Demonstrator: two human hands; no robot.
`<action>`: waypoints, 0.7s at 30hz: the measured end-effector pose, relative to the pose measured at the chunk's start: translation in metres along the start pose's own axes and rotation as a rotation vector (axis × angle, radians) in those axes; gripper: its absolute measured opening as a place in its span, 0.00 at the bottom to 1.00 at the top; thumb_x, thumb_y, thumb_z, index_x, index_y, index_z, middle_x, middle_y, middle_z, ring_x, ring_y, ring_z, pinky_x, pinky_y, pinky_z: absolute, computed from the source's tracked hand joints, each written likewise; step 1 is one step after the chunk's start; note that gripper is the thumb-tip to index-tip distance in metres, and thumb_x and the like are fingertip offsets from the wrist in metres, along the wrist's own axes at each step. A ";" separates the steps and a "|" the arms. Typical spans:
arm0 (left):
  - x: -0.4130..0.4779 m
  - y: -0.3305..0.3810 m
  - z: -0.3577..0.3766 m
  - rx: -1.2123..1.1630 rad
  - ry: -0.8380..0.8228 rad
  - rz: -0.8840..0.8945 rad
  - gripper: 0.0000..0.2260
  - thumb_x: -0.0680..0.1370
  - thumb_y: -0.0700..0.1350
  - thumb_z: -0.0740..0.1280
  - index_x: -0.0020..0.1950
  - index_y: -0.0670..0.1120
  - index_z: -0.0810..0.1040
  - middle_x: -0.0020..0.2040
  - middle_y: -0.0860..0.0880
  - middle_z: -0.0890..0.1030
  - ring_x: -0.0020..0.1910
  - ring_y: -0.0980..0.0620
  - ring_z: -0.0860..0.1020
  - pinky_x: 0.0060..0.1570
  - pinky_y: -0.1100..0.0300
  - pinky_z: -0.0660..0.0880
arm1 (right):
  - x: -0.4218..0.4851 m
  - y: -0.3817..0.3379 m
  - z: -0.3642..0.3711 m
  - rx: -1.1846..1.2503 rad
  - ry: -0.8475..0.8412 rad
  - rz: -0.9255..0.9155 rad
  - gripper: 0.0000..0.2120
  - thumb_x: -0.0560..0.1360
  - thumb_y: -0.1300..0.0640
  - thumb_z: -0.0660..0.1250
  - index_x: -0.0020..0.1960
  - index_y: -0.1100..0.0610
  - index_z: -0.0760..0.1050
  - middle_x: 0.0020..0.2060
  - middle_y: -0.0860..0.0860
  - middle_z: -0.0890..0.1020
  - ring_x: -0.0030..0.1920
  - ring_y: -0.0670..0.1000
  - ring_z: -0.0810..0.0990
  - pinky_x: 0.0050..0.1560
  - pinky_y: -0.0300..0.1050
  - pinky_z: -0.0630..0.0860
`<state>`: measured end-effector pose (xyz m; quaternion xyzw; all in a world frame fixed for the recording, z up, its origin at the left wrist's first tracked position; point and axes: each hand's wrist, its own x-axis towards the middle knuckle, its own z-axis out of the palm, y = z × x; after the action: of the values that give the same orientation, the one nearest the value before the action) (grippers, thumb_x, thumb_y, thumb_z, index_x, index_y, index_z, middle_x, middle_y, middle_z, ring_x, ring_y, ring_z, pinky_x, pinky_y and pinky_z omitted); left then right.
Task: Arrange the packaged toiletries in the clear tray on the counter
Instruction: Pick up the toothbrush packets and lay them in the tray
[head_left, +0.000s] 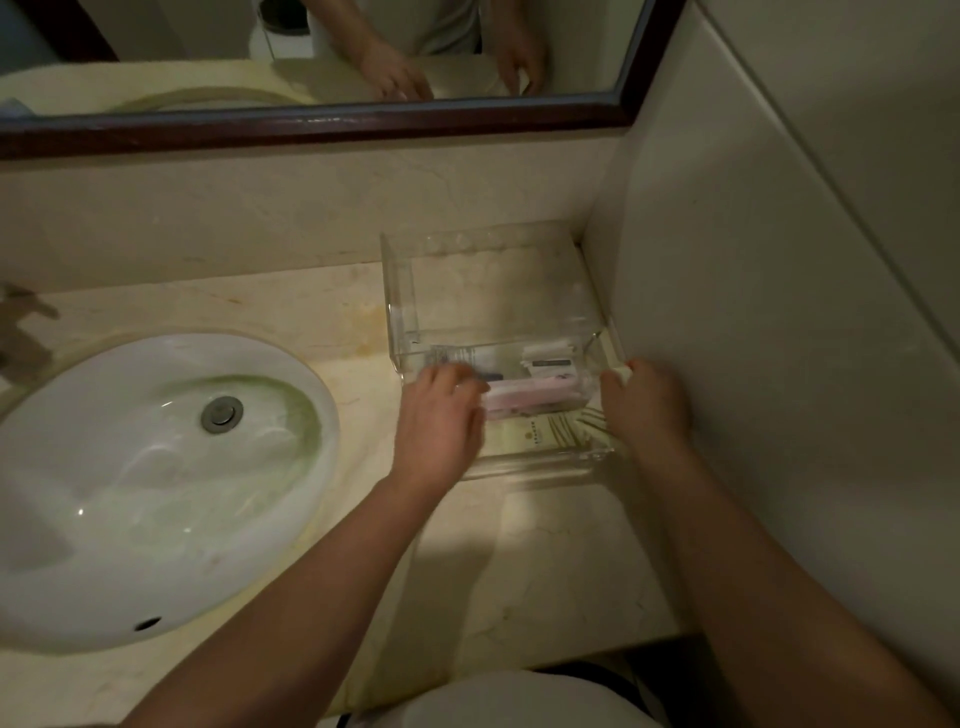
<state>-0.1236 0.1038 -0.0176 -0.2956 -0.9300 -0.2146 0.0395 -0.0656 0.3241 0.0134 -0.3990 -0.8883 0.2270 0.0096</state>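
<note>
A clear acrylic tray (400, 291) stands on the marble counter against the right wall, in the corner. Its front section holds a pink packet (530, 395), a small white packet with a dark band (550, 364) and a cream card with gold print (540, 434). My left hand (441, 415) reaches over the tray's left front, fingers resting on the pink packet's left end. At the tray's right front edge is my right hand (647, 402), fingers curled on a small white packet (618, 373). Motion blur hides the exact grip.
A white oval sink (145, 488) with a metal drain fills the counter's left side, with a tap (21, 332) at the far left. A dark-framed mirror (337, 124) runs above the backsplash. The tiled wall (779, 338) borders the tray on the right.
</note>
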 end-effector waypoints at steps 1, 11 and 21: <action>-0.001 0.002 0.004 -0.013 -0.055 0.059 0.13 0.74 0.44 0.66 0.58 0.49 0.80 0.58 0.49 0.79 0.56 0.46 0.74 0.54 0.50 0.72 | -0.001 0.000 -0.001 0.072 -0.026 0.023 0.15 0.77 0.53 0.63 0.55 0.63 0.77 0.51 0.63 0.81 0.50 0.63 0.79 0.42 0.44 0.67; -0.012 0.007 0.011 0.015 -0.092 0.068 0.17 0.73 0.41 0.66 0.61 0.47 0.79 0.65 0.46 0.76 0.64 0.40 0.69 0.64 0.45 0.66 | -0.027 0.009 0.010 0.793 -0.269 0.333 0.06 0.73 0.58 0.68 0.48 0.60 0.81 0.39 0.54 0.85 0.38 0.53 0.85 0.36 0.43 0.78; -0.016 0.012 0.007 -0.090 -0.103 0.091 0.20 0.72 0.41 0.63 0.62 0.50 0.78 0.61 0.51 0.77 0.63 0.46 0.70 0.61 0.50 0.65 | -0.034 0.014 0.010 0.394 -0.144 0.082 0.03 0.71 0.55 0.70 0.42 0.54 0.80 0.39 0.49 0.84 0.39 0.51 0.83 0.41 0.48 0.80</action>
<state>-0.1030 0.1072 -0.0227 -0.3497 -0.9059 -0.2386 -0.0120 -0.0348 0.3036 0.0042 -0.4080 -0.8082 0.4244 0.0145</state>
